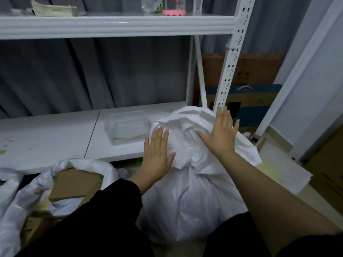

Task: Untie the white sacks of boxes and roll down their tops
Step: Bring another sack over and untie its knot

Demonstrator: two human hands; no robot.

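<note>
While a second sack [27,191] lies opened beside it showing a cardboard box [74,184], my left hand [157,156] and right hand [221,134] press flat, fingers straight, on the bunched top of the tied white sack [189,201] standing before the shelf [55,134].

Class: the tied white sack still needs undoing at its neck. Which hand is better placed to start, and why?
Probably the left hand: its thumb lies beside the cinched neck of the sack. The right hand rests flat, higher on the bunched top.
</note>
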